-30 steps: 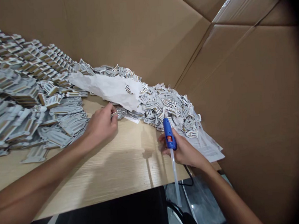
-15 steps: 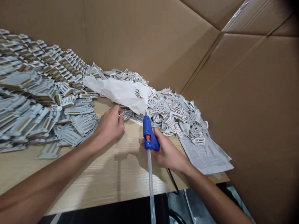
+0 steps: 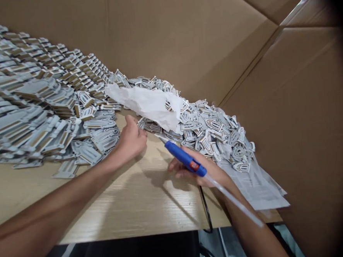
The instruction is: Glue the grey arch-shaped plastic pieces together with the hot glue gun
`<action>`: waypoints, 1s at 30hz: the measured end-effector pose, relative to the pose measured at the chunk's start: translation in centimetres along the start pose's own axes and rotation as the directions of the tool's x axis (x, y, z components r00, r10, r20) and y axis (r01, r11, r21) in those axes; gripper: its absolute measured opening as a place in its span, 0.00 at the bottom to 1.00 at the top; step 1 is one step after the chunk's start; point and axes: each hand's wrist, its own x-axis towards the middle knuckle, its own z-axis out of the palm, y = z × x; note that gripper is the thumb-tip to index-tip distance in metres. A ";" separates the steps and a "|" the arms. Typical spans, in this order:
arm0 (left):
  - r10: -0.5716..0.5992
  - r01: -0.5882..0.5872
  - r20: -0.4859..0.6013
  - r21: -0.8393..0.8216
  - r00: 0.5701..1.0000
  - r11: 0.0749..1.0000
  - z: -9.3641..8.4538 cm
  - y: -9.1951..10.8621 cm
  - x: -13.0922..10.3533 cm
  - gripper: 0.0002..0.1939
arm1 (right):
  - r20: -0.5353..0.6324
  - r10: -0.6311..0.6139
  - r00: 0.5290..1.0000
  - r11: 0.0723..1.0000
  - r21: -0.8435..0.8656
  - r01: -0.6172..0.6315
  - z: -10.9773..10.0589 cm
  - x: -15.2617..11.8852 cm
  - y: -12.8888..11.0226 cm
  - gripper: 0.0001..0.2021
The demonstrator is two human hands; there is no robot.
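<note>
My right hand [image 3: 210, 165] is closed round a blue hot glue gun [image 3: 183, 155], whose nozzle points up and left over the table. From the gun's rear a long clear glue stick [image 3: 237, 202] runs down to the right, above my forearm. My left hand [image 3: 133, 137] has its fingers curled together at the near edge of the loose pile; what lies between the fingertips is hidden. Just beyond those fingers is a heap of small white-and-gold arch-shaped cut-outs [image 3: 213, 124]. A crumpled white paper sheet [image 3: 146, 103] covers part of this heap.
Rows of stacked cut-outs [image 3: 40, 125] fill the left of the wooden table [image 3: 118, 213]. Printed paper [image 3: 262, 194] lies under the heap at right. Brown cardboard walls [image 3: 177, 35] stand behind and to the right. A black cable [image 3: 206, 209] hangs over the front edge.
The glue gun has swung from pointing straight ahead to pointing up-left, its glue stick now slanting right. My left hand stays by the heap. The view has shifted slightly.
</note>
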 end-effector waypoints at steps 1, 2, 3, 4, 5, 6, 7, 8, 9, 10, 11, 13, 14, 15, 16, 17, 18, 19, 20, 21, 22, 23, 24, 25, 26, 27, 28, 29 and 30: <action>-0.021 0.021 -0.008 0.028 1.000 0.999 0.1 -0.1 0.2 0.23 | 0.042 0.016 0.999 0.994 -0.108 -0.011 -0.1 -0.1 -0.3 0.17; -0.042 0.042 -0.011 0.062 0.999 0.997 0.1 -0.1 0.4 0.23 | 0.075 0.026 0.997 0.978 -0.210 -0.009 -0.2 -0.1 -0.7 0.15; -0.060 0.060 -0.010 0.090 0.998 0.994 0.1 -0.1 0.5 0.23 | 0.097 0.022 0.995 0.961 -0.278 0.006 -0.2 0.0 -1.1 0.15; -0.072 0.072 -0.007 0.101 0.997 0.992 0.1 -0.1 0.5 0.23 | 0.116 0.015 0.993 0.944 -0.328 0.024 -0.2 0.1 -1.3 0.15; -0.080 0.080 -0.007 0.104 0.997 0.991 0.0 -0.1 0.5 0.23 | 0.131 0.003 0.991 0.936 -0.349 0.043 -0.1 0.2 -1.5 0.16; -0.088 0.088 -0.010 0.106 0.996 0.990 -0.1 0.0 0.5 0.23 | 0.144 -0.007 0.990 0.933 -0.356 0.059 0.0 0.3 -1.6 0.16; -0.094 0.095 -0.014 0.108 0.995 0.990 -0.2 0.1 0.5 0.23 | 0.153 -0.013 0.988 0.931 -0.358 0.068 0.1 0.3 -1.6 0.16; -0.099 0.100 -0.019 0.111 0.995 0.989 -0.3 0.2 0.4 0.23 | 0.157 -0.017 0.987 0.931 -0.359 0.073 0.3 0.4 -1.4 0.16; -0.104 0.106 -0.029 0.117 0.994 0.987 -0.4 0.3 0.4 0.22 | 0.154 -0.020 0.988 0.928 -0.364 0.075 0.4 0.4 -1.3 0.17; -0.107 0.112 -0.042 0.125 0.993 0.986 -0.5 0.4 0.3 0.21 | 0.141 -0.023 0.990 0.922 -0.380 0.075 0.5 0.4 -1.1 0.18; -0.110 0.117 -0.058 0.135 0.992 0.984 -0.6 0.5 0.3 0.19 | 0.121 -0.029 0.992 0.911 -0.405 0.076 0.5 0.3 -0.9 0.19; -0.122 0.134 -0.094 0.146 0.988 0.980 -0.7 0.7 0.2 0.16 | 0.079 -0.044 0.996 0.889 -0.451 0.075 0.5 0.2 -0.6 0.20; -0.122 0.137 -0.107 0.146 0.987 0.980 -0.7 0.8 0.2 0.14 | 0.068 -0.048 0.996 0.884 -0.462 0.074 0.5 0.2 -0.5 0.20; -0.113 0.128 -0.109 0.140 0.988 0.982 -0.8 1.0 0.2 0.13 | 0.064 -0.050 0.997 0.888 -0.454 0.074 0.4 0.1 -0.5 0.19; -0.091 0.103 -0.100 0.128 0.991 0.986 -0.8 1.1 0.1 0.11 | 0.061 -0.052 0.997 0.904 -0.422 0.073 0.3 0.1 -0.5 0.18; -0.057 0.066 -0.081 0.110 0.995 0.992 -0.8 1.3 0.0 0.09 | 0.049 -0.059 0.997 0.929 -0.362 0.073 0.3 0.1 -0.6 0.16; -0.016 0.021 -0.054 0.088 0.998 0.996 -0.8 1.6 -0.2 0.07 | 0.021 -0.071 0.997 0.956 -0.284 0.074 0.2 0.2 -0.7 0.14; 0.023 -0.023 -0.014 0.057 1.000 0.998 -0.8 1.9 -0.5 0.06 | -0.027 -0.087 0.996 0.976 -0.201 0.080 0.2 0.3 -0.7 0.12; 0.055 -0.055 0.042 0.015 0.998 0.998 -0.9 2.3 -0.8 0.06 | -0.093 -0.102 0.990 0.988 -0.126 0.090 0.2 0.3 -0.8 0.10; 0.075 -0.071 0.112 -0.035 0.991 0.997 -1.0 2.7 -1.3 0.08 | -0.163 -0.111 0.980 0.992 -0.073 0.101 0.2 0.5 -0.8 0.09; 0.089 -0.071 0.203 -0.095 0.975 0.993 -1.0 3.1 -1.7 0.10 | -0.231 -0.118 0.966 0.993 -0.044 0.110 0.2 0.6 -0.8 0.09; 0.110 -0.064 0.298 -0.158 0.948 0.985 -1.1 3.5 -2.2 0.13 | -0.289 -0.121 0.950 0.993 -0.036 0.116 0.3 0.8 -0.8 0.10; 0.132 -0.048 0.387 -0.219 0.913 0.975 -1.2 3.8 -2.6 0.16 | -0.336 -0.125 0.934 0.992 -0.038 0.119 0.4 1.0 -0.8 0.11; 0.162 -0.033 0.458 -0.277 0.874 0.960 -1.3 4.1 -3.0 0.18 | -0.380 -0.131 0.916 0.991 -0.038 0.125 0.5 1.2 -0.6 0.13; 0.191 -0.020 0.513 -0.321 0.837 0.947 -1.3 4.3 -3.3 0.19 | -0.415 -0.137 0.900 0.990 -0.036 0.134 0.5 1.4 -0.5 0.14; 0.220 -0.016 0.550 -0.351 0.806 0.936 -1.3 4.5 -3.5 0.18 | -0.441 -0.141 0.887 0.989 -0.031 0.142 0.6 1.6 -0.3 0.16; 0.245 -0.026 0.566 -0.366 0.787 0.930 -1.2 4.5 -3.7 0.18 | -0.462 -0.139 0.876 0.989 -0.022 0.146 0.7 1.8 -0.1 0.17; 0.263 -0.048 0.564 -0.367 0.783 0.929 -1.1 4.6 -3.8 0.17 | -0.474 -0.134 0.870 0.989 -0.009 0.147 0.8 1.9 0.1 0.18; 0.279 -0.079 0.545 -0.360 0.791 0.929 -1.0 4.6 -3.9 0.16 | -0.477 -0.128 0.869 0.989 0.007 0.149 0.9 2.1 0.3 0.19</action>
